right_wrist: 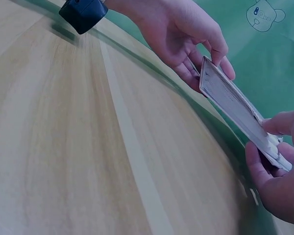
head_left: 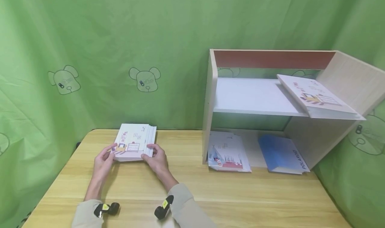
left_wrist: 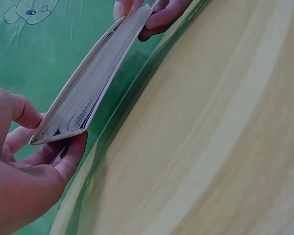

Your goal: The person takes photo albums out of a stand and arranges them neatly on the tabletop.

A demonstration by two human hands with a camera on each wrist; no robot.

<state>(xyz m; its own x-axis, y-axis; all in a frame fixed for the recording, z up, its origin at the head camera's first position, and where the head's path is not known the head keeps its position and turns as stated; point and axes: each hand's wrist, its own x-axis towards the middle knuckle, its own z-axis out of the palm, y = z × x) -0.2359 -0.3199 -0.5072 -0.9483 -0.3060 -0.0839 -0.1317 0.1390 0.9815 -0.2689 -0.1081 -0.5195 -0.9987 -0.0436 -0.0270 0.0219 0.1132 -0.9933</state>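
A white illustrated book (head_left: 132, 139) is held between both hands near the table's far left corner, with some of its leaves showing along the right side. At its lower left corner the left hand (head_left: 103, 161) grips it, thumb on top. The right hand (head_left: 157, 159) pinches the opposite side. In the left wrist view, fingers of the left hand (left_wrist: 27, 181) lie under the book (left_wrist: 88, 78), whose page edges show between the covers. From the right wrist, the right hand (right_wrist: 284, 176) grips the near end of the book (right_wrist: 232, 105), above the wooden surface.
A two-level shelf (head_left: 213, 87) stands on the right of the wooden table (head_left: 240, 201). On its upper board leans a similar book (head_left: 318, 96). Below lie a white book (head_left: 228, 151) and a blue book (head_left: 279, 154). Green curtain (head_left: 180, 27) hangs behind.
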